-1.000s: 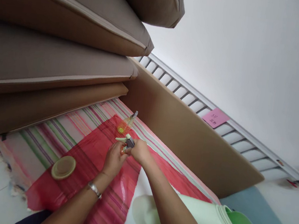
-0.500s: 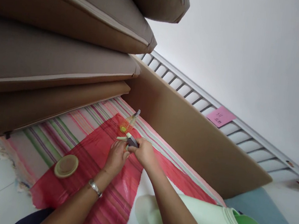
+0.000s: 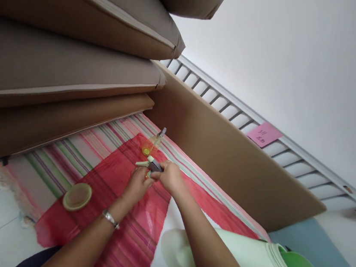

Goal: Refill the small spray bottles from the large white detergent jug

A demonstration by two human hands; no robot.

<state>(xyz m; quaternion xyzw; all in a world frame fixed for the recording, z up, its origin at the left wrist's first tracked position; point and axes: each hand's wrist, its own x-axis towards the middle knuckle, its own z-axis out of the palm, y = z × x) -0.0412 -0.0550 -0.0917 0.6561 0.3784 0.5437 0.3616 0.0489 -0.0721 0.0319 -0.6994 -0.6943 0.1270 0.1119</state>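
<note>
My right hand (image 3: pixel 168 177) is closed round a small grey and pale green spray head (image 3: pixel 152 166) above a sheet of red plastic (image 3: pixel 115 195). My left hand (image 3: pixel 136 184), with a metal bracelet at the wrist, is pinched against the underside of the same spray head. What the left fingers grip under it is hidden. Just beyond the hands a small clear bottle with orange liquid (image 3: pixel 152 144) lies on the red plastic.
A round pale green lid (image 3: pixel 77 196) lies on the red plastic at the left. A striped cloth (image 3: pixel 65 154) covers the floor under brown sofa cushions (image 3: pixel 62 67). A brown board (image 3: pixel 227 157) leans along the wall. A rolled pale green mat (image 3: pixel 247 259) lies under my right arm.
The hands stay together on the spray head and barely move. The view has shifted slightly.
</note>
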